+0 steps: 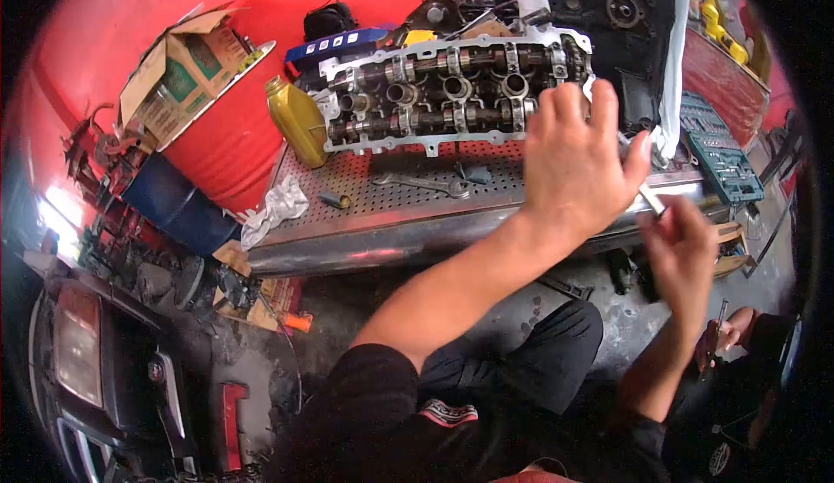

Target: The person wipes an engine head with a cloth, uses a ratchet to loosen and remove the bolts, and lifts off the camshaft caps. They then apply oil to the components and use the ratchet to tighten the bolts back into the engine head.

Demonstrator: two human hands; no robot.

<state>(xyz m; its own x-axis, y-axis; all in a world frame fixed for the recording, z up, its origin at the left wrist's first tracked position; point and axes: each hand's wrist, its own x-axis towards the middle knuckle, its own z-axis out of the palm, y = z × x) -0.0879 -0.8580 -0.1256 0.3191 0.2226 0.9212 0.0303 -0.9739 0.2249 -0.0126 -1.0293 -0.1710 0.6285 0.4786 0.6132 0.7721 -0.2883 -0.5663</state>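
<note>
A silver cylinder head [426, 92] with camshafts lies on the perforated metal bench [391, 222]. Over its right end is my left hand [578, 148], fingers spread, back of the hand toward the camera; no object shows in it. My right hand [682, 244] is closed round a thin tool [651, 201], lower right of my left hand at the bench's front edge. The tool's upper end passes behind my left hand, so what it touches is hidden. Wrenches [421, 185] and a small cylindrical piece [334, 200] lie in front of the cylinder head.
A gold oil bottle [297, 122] and a white rag [276, 212] are at the bench's left. A green socket set [721, 148] lies at the right. Behind stands a black engine part [621, 40]. Another person's hand [737, 331] shows at lower right. A car [104, 370] is at lower left.
</note>
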